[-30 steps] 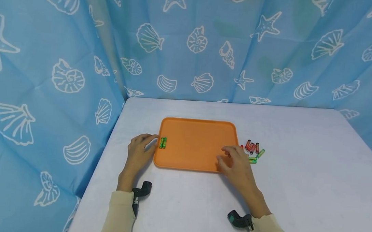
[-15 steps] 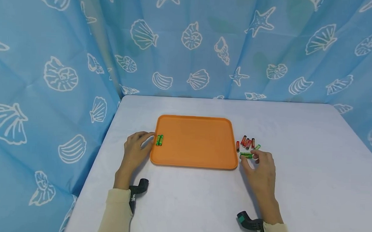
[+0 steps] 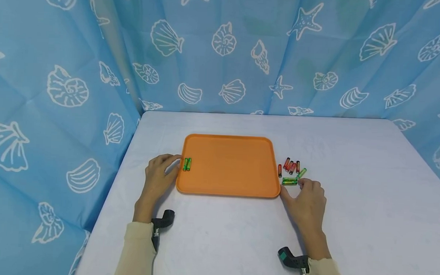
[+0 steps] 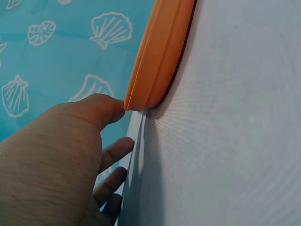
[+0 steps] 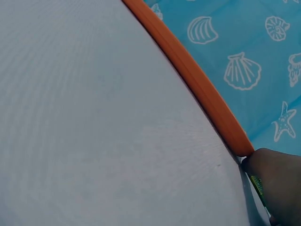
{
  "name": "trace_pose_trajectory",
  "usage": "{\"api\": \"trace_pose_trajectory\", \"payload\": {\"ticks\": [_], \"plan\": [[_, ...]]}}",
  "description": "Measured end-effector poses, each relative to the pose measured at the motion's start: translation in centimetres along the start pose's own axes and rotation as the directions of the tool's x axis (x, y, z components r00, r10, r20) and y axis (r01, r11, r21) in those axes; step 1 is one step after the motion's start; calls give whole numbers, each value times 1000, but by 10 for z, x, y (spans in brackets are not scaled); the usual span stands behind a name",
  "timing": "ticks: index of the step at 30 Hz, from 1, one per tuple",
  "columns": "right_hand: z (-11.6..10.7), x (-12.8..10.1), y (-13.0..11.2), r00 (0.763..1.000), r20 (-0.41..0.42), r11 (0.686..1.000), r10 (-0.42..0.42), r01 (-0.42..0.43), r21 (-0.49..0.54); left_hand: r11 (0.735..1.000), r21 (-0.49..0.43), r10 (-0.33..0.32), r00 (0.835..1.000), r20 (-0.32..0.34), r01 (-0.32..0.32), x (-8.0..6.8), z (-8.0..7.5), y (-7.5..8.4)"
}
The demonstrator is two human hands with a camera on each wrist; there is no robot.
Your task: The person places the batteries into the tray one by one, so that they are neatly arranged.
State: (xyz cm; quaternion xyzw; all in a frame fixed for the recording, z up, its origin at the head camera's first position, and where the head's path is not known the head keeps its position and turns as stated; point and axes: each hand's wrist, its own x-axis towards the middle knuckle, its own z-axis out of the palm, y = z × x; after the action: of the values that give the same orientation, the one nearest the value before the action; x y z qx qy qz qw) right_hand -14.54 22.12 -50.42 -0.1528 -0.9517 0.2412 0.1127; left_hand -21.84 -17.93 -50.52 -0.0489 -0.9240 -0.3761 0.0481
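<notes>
Three views: one high from the head, two low from the wrists.

Head view: looking forward and down from the near edge of the white table (image 3: 350, 158), far enough back to take in both forearms, the whole orange tray (image 3: 227, 170) and the shell-print curtain (image 3: 223, 52) behind. Left wrist view: rolled sideways at table height, very close behind the left hand (image 4: 51, 160), facing along the tray's left rim (image 4: 157, 56). Right wrist view: likewise low, tilted and close, facing along the tray's near right rim (image 5: 197, 84), with the right hand (image 5: 275, 183) at the corner. Shared by all three: tray rim, tabletop, curtain.
</notes>
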Motion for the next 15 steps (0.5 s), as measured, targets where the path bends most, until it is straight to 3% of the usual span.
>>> {"api": "trace_pose_trajectory", "payload": {"ticks": [9, 15], "plan": [[3, 6, -1, 999, -38, 1000, -27, 27, -1, 1000, 15, -3, 1000, -5, 3, 3, -1, -1], [-2, 3, 4, 999, -22, 996, 42, -40, 74, 1000, 12, -1, 1000, 5, 1, 1, 1, -2]]}}
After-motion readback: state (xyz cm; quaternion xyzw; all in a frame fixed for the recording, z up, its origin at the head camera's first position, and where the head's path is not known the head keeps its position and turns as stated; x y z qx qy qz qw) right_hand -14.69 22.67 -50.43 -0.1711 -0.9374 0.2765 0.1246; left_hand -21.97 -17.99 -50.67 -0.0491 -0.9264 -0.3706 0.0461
